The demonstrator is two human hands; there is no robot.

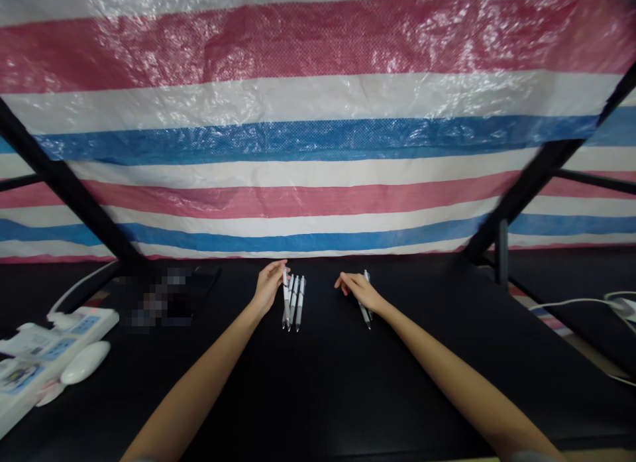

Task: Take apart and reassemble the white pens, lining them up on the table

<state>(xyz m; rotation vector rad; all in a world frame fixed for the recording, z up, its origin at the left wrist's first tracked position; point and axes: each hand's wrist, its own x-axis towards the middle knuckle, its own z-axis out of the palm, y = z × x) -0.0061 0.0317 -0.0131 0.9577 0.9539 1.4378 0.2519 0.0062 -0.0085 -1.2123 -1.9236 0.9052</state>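
My left hand (269,286) is closed at the upper part of a white-and-grey pen (285,295), with thumb and fingers near its top end. Just right of it, several matching pens (300,299) lie side by side, their tips toward me. Farther right, my right hand (362,290) hovers over or rests on another pen or two (365,314); it partly hides them. Its fingers point left, slightly bent and apart, and no pen shows between them.
A black table (318,389) lies under everything. At the left is a white power strip (94,321) with plugs and a white rounded object (86,362). Black frame bars (517,190) stand at both sides before a striped plastic sheet (318,200). A cable (571,304) runs at right.
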